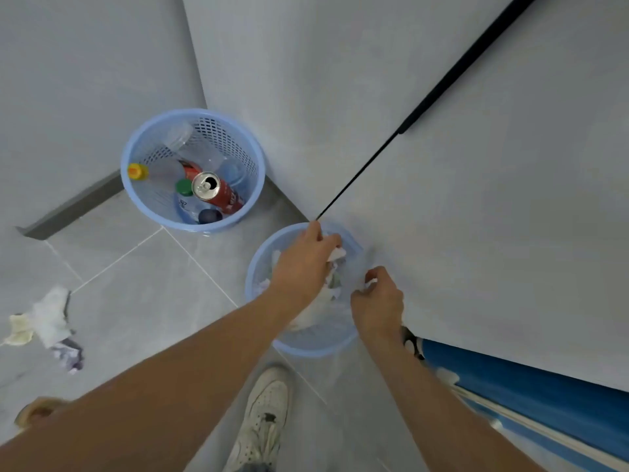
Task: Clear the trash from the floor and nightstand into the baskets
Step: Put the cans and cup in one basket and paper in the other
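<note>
Two pale blue mesh baskets upright on the floor: far basket [192, 172] holding bottles and a red can [218, 192]; near basket [306, 342] with what seems crumpled paper [335, 258]. More crumpled tissue [47, 321] lying left on the floor.

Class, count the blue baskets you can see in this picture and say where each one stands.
2. One basket stands in the wall corner, holding bottles and a can. The other basket stands nearer, beneath both hands, holding paper. None looks hidden.
</note>
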